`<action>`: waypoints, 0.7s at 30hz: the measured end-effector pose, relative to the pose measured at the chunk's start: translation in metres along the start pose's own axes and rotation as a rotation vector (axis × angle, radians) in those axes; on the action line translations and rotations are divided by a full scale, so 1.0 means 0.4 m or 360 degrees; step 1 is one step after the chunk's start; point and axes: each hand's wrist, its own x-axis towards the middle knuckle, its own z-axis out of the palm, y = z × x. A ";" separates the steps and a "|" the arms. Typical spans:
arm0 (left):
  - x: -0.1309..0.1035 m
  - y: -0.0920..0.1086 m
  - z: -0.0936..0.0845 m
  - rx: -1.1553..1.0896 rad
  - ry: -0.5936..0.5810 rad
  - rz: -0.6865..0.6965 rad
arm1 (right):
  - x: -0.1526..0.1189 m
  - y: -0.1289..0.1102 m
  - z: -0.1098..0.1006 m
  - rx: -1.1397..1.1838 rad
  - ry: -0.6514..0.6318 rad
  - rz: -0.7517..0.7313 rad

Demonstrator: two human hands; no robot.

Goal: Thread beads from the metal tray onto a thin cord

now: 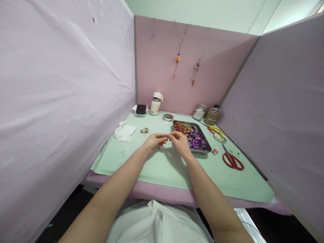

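Note:
My left hand and my right hand meet at the fingertips above the table, both closed in a pinch. Between them runs a thin string, faint at this size. A small purplish bit, perhaps a bead, hangs under my left fingers. Just behind my right hand lies a dark metal tray of purple beads and tangled red and gold strands. To the left of my hands sits a small cluster of red and clear beads.
Red-handled scissors, yellow-and-orange-handled scissors and a small packet lie at right. Behind stand jars, a round tin, a white bottle and a dark-topped box. A white cloth lies left. Beaded strings hang behind.

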 end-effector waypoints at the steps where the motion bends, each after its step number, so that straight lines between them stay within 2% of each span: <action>1: 0.000 0.001 0.000 -0.0026 -0.0013 0.0008 | 0.000 -0.003 -0.002 0.0017 -0.0016 0.0009; 11: -0.003 0.007 0.003 -0.0076 -0.0033 0.0055 | 0.012 0.015 -0.024 0.0074 -0.0145 0.0138; 21: -0.003 0.007 0.002 -0.0050 -0.0091 0.0105 | 0.010 0.006 -0.025 0.0025 -0.0151 0.0140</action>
